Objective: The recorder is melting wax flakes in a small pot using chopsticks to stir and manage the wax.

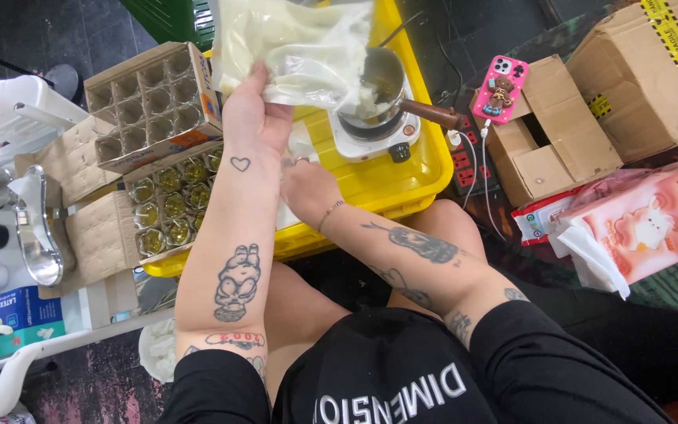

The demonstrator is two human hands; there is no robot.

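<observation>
My left hand grips a clear plastic bag of pale, waxy flakes and holds it tilted over a small metal pot with a wooden handle. The pot stands on a white electric hotplate inside a yellow tray. My right hand reaches under the left forearm, low by the bag's bottom corner; what it holds is hidden, and its fingers are out of sight.
A cardboard divider box and a box of small glass jars sit to the left. A pink phone lies on open cartons at right, next to a power strip and a tissue pack. A metal ladle lies far left.
</observation>
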